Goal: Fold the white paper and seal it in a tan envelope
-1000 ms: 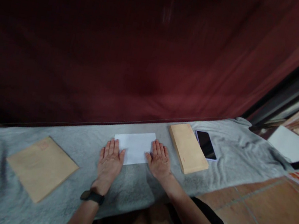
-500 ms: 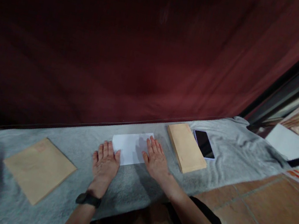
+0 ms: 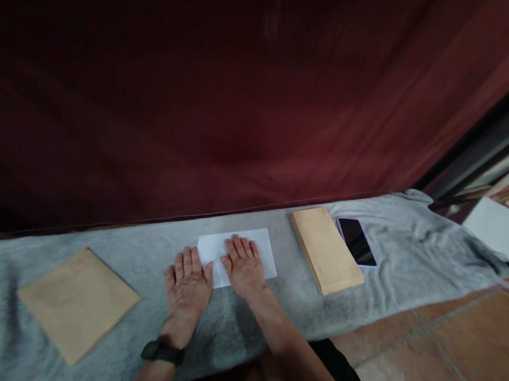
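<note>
A folded white sheet of paper (image 3: 260, 248) lies flat on the grey towel (image 3: 398, 268). My right hand (image 3: 243, 267) rests palm down on the middle of the paper, fingers spread. Beside it, my left hand (image 3: 189, 286) lies flat on the towel at the paper's near left corner, its fingertips just touching the edge. A black watch (image 3: 163, 352) sits on my left wrist. Neither hand grips anything.
A brown envelope (image 3: 77, 303) lies on the towel to the left. To the right sit a stack of brown envelopes (image 3: 325, 250) and a dark phone (image 3: 357, 241). A dark red curtain (image 3: 203, 89) hangs behind. Brown tiled floor (image 3: 440, 368) lies at the right.
My right hand has slid left from the paper's right edge onto its middle. My left hand has shifted slightly back to the near left corner. The view has tilted a little.
</note>
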The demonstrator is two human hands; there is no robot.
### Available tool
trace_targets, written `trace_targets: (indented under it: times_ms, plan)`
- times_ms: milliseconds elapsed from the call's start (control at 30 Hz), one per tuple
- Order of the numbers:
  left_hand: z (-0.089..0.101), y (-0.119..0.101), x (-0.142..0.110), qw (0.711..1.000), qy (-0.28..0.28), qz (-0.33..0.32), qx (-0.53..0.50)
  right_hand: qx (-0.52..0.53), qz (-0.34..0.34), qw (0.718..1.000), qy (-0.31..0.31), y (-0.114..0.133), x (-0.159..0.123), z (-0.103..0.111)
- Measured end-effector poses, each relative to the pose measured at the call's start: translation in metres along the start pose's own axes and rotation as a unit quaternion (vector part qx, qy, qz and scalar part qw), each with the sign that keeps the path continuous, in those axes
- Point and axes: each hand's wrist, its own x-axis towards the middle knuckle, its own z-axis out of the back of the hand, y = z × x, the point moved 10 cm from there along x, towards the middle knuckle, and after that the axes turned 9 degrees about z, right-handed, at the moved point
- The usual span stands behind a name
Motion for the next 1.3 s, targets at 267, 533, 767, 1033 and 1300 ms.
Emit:
trace_targets:
  times_ms: [267, 533, 767, 1033, 1300]
  plan:
    - [0.006, 0.0, 0.004, 1.0, -0.016, 0.007, -0.022, -0.047, -0.103, 0.994, 0.007, -0.05, -0.007, 0.007]
    - [0.016, -0.062, 0.0, 0.987, -0.027, -0.126, -0.096, -0.059, -0.098, 0.993, -0.009, -0.057, -0.015, 0.015]
    - [-0.002, -0.1, -0.001, 0.977, 0.034, -0.187, -0.102, -0.061, -0.085, 0.994, 0.0, -0.053, -0.014, 0.017]
    - [-0.012, -0.085, 0.014, 0.989, 0.031, -0.135, -0.044, -0.074, -0.081, 0.994, -0.027, -0.056, -0.017, 0.018]
    - [-0.012, -0.05, 0.025, 0.997, 0.018, -0.075, -0.023, -0.076, -0.094, 0.992, -0.034, -0.065, -0.025, 0.021]
